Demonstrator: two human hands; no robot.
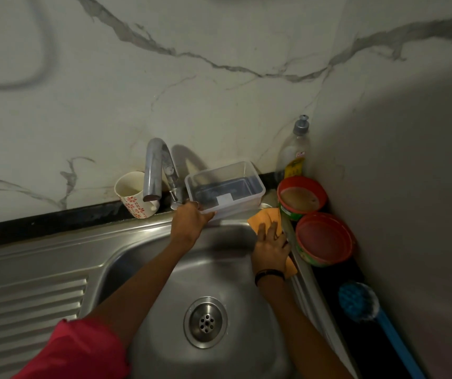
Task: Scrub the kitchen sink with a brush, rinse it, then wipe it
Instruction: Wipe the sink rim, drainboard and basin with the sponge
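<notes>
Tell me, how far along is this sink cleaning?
Scrubbing looks finished: the blue brush lies set aside on the counter to the right. No water runs from the tap, so rinsing seems over too. Wiping is in hand: the right hand presses an orange cloth on the sink's right rim, while the left hand holds the clear box. The rest of the basin is likely left.

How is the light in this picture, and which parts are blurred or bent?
Head view: dim light; the tap throws a shadow on the wall behind; a soft glare lies on the sink bottom near the drain; the red sleeve and brush at the edges look soft; the wide lens bends the sink's rim.
</notes>
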